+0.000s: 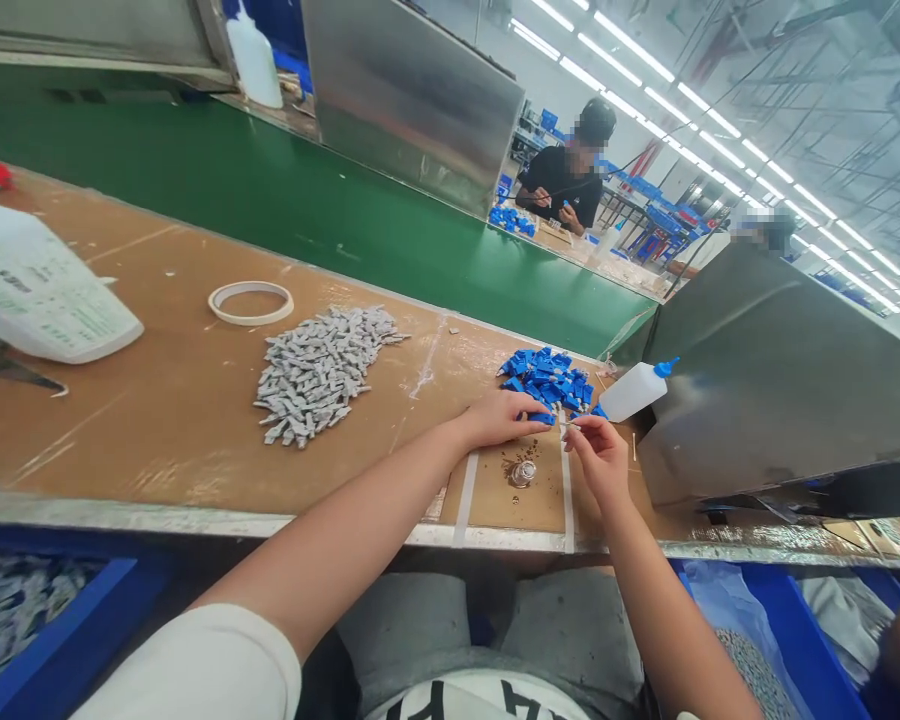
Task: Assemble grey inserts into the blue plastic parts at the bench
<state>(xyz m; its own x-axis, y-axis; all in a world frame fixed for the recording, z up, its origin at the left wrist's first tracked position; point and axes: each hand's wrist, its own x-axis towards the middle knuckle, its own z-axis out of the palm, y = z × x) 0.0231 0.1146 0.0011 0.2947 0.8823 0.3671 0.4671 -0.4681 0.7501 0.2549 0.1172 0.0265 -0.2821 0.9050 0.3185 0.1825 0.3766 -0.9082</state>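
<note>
hands meet beside the blue pile (549, 378): left hand (499, 416) pinching a blue piece (544, 418), right hand (600, 455) pinching a thin stick (570, 425).

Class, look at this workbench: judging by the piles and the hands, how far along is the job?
Looks done: nothing clearly finished shows. In hand: the left hand pinches a blue part at the edge of the blue pile, while the right hand holds a thin stick to it above a small glue pot. Left: seemingly the large grey pile and most blue parts.
</note>
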